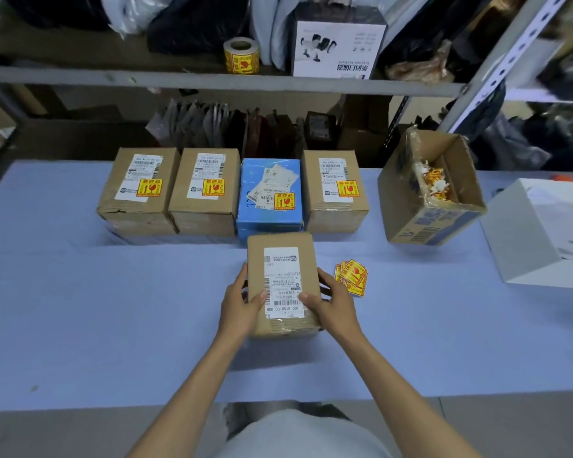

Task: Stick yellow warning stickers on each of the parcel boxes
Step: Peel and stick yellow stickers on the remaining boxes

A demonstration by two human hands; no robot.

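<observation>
Head view: the left hand (240, 304) and right hand (331, 304) clasp the sides of an unstickered parcel box (283, 282) on the counter (113, 309), its long axis running away from the person. Four stickered boxes (232, 190) stand behind. Next, probably, a pick from the loose stickers (353, 276) just right.

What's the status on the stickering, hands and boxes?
Left hand and right hand grip front brown box, no sticker yet. Four back-row boxes stickered. Loose yellow stickers beside right hand. Nothing blocking.
</observation>
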